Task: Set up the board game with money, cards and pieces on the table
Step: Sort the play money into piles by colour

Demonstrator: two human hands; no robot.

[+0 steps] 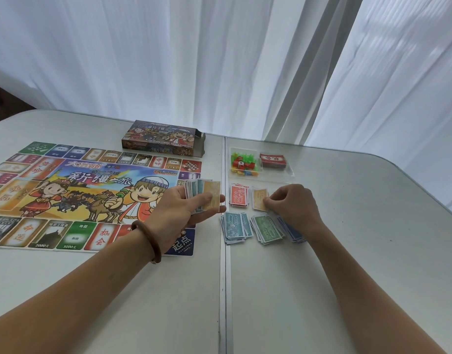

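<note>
The colourful game board (pixel 66 190) lies flat on the left half of the white table (pixel 347 277). My left hand (pixel 184 208) holds a fanned stack of mixed play money (pixel 203 194) above the board's right edge. My right hand (pixel 293 205) pinches a beige note (pixel 259 199) lying on the table. Sorted piles lie around it: red notes (pixel 239 196), teal notes (pixel 235 227), green notes (pixel 267 228) and blue notes (pixel 295 233), the last partly hidden under my right wrist.
The opened game box (pixel 161 137) stands behind the board. A clear tray (pixel 288 172) at the back right holds small coloured plastic pieces (pixel 242 163) and a red card deck (pixel 273 159). White curtains hang behind the table. A seam runs down the tabletop's middle.
</note>
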